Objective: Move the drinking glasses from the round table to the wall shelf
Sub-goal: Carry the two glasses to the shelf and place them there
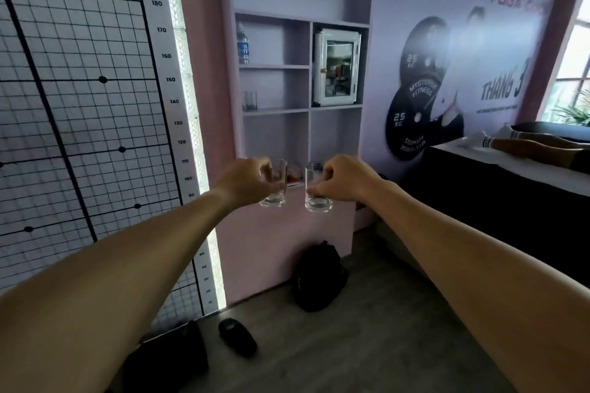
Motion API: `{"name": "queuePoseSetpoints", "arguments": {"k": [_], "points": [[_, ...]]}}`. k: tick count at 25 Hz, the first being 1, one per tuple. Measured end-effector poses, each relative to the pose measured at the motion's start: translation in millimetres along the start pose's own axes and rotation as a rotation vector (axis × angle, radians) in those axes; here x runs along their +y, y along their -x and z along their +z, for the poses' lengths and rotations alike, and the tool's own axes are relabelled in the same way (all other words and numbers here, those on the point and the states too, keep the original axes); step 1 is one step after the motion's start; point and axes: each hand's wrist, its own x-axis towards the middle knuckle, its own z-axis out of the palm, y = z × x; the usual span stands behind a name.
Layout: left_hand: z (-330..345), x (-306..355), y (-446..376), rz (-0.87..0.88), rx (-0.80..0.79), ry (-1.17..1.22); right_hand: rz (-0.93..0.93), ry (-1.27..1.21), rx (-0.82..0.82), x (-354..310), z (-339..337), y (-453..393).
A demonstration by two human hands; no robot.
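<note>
Two bare forearms reach toward the lilac wall shelf [308,110]. The left hand [247,182] grips one clear drinking glass [275,183]; the right hand [343,179] grips another clear glass [316,188], both upright, apart. The wall banner [447,41] reads "WORKSHOP YOGA", "MYSTERISE FITNESS", "25 KG".

Both arms outstretched, left hand [245,182] and right hand [343,179] each curled in a grip

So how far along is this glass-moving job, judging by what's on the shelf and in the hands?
Partly done, it seems: clear drinking glasses already stand in the lilac wall shelf's middle-left compartment. In hand: the left hand holds one clear tumbler, the right hand another clear tumbler, both raised before the shelf. Left: setting these two down. The round table is out of view, so any remaining glasses can't be counted.
</note>
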Motion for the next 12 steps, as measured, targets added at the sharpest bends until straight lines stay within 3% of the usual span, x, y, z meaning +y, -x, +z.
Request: {"name": "queuePoseSetpoints", "arguments": {"k": [12], "points": [[66.4, -27.2, -158.7, -0.08, 0.03, -0.015, -0.059, -0.025, -0.025, 92.3, 20.8, -164.2]]}}
